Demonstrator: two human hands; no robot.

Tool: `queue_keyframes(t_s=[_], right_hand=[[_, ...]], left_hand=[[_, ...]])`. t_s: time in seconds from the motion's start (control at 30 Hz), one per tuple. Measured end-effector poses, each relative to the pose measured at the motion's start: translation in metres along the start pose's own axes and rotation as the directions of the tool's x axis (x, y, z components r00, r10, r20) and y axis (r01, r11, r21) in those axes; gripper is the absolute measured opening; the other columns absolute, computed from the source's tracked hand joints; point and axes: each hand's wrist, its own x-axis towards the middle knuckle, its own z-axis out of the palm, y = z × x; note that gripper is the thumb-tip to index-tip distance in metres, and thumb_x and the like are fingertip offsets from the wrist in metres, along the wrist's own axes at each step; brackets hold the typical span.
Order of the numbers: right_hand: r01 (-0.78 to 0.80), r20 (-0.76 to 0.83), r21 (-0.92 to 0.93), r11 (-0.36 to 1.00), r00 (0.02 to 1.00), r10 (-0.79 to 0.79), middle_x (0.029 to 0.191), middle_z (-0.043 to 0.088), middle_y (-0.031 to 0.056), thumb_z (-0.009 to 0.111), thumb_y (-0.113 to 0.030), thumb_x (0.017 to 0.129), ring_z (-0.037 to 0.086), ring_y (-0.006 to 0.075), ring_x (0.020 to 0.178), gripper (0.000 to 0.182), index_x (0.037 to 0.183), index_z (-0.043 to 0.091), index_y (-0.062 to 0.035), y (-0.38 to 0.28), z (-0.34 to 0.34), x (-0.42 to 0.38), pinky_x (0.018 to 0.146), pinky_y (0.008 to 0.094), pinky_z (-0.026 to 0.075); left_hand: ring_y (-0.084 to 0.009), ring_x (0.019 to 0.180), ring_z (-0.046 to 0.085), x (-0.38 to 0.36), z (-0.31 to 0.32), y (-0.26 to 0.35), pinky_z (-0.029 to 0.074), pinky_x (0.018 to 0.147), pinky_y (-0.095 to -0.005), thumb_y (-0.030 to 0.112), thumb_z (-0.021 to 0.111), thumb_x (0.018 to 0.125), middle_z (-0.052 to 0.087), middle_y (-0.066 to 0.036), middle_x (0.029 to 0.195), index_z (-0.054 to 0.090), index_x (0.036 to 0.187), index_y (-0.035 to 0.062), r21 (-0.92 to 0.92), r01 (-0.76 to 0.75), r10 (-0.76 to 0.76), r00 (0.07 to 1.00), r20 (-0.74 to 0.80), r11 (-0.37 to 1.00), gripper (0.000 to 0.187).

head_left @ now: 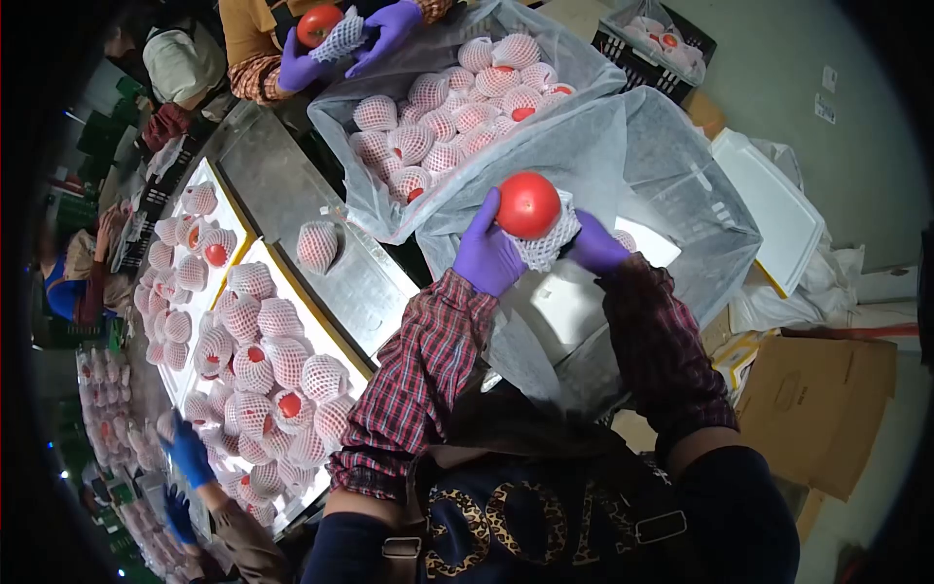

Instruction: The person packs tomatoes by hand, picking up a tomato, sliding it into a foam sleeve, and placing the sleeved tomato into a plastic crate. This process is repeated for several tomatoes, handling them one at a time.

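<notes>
A large red tomato is held up in front of me, with a white foam net sleeve around its lower side. My left hand, in a purple glove, closes on the tomato's left side. On the right, my right hand in a matching glove grips the net's edge; its fingertips are partly hidden behind the net. Beneath both hands is a crate lined with a translucent plastic bag, with white sheets and a netted fruit inside.
Beyond stands another lined crate full of netted tomatoes. A co-worker's purple-gloved hands hold a tomato and net there. One netted tomato sits on the metal table. White trays of netted tomatoes lie left; a cardboard box stands right.
</notes>
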Motion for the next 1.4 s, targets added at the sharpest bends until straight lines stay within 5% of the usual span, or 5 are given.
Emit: queue_keyframes(t_s=[0.37, 0.67, 0.93, 1.13, 1.4], right_hand=[[0.067, -0.662, 0.173, 0.983, 0.747, 0.065, 0.078, 0.058, 0.0025, 0.057, -0.007, 0.081, 0.052, 0.0075, 0.068, 0.009, 0.085, 0.058, 0.0008, -0.042, 0.005, 0.005, 0.063, 0.0208, 0.042], [-0.112, -0.423, 0.132, 0.985, 0.892, 0.158, 0.072, 0.059, 0.0057, 0.046, -0.023, 0.09, 0.053, 0.0095, 0.06, 0.03, 0.087, 0.059, 0.0039, -0.025, 0.015, 0.004, 0.057, 0.0221, 0.041], [-0.211, 0.179, -0.324, 0.922, 0.944, 0.278, 0.07, 0.06, 0.0054, 0.054, -0.013, 0.084, 0.055, 0.0106, 0.064, 0.02, 0.093, 0.061, 0.0036, 0.005, 0.056, -0.004, 0.06, 0.0238, 0.043], [-0.265, 0.137, -0.222, 0.938, 0.944, 0.299, 0.076, 0.062, 0.0083, 0.055, -0.012, 0.083, 0.057, 0.0122, 0.067, 0.02, 0.095, 0.061, 0.003, 0.006, 0.06, 0.005, 0.063, 0.0247, 0.044], [-0.269, 0.145, -0.349, 0.898, 0.931, 0.335, 0.075, 0.062, 0.0081, 0.055, -0.015, 0.083, 0.056, 0.012, 0.066, 0.022, 0.095, 0.06, 0.0025, 0.026, 0.054, 0.004, 0.063, 0.0245, 0.044]], left_hand=[[-0.0166, 0.093, 0.055, 0.014, -0.028, -0.014, 0.047, 0.08, -0.0291, 0.017, 0.071, 0.069, 0.055, -0.008, 0.104, 0.041, 0.12, 0.0052, 0.92, -0.15, 0.493, 0.869, -0.052, 0.363, 0.06], [-0.0178, 0.11, 0.044, -0.084, 0.043, 0.048, 0.037, 0.093, -0.0302, 0.014, 0.067, 0.072, 0.046, -0.008, 0.119, 0.039, 0.124, 0.0068, 0.895, -0.412, 0.651, 0.729, 0.21, 0.172, 0.059], [-0.0244, 0.103, 0.049, -0.317, -0.004, 0.192, 0.042, 0.088, -0.0323, 0.001, 0.061, 0.067, 0.049, -0.013, 0.112, 0.047, 0.115, 0.0027, 0.831, 0.219, 0.853, 0.016, 0.521, -0.512, 0.05], [-0.0386, 0.116, 0.037, -0.464, -0.084, 0.205, 0.034, 0.095, -0.0437, 0.014, 0.06, 0.069, 0.036, -0.023, 0.128, 0.047, 0.121, 0.0134, 0.217, 0.974, 0.964, -0.125, 0.236, 0.073, 0.053], [-0.0271, 0.115, 0.044, -0.283, -0.015, 0.175, 0.037, 0.094, -0.036, 0.018, 0.061, 0.078, 0.048, -0.015, 0.12, 0.042, 0.125, 0.0084, 0.845, 0.405, 0.928, 0.271, 0.254, -0.35, 0.052]])
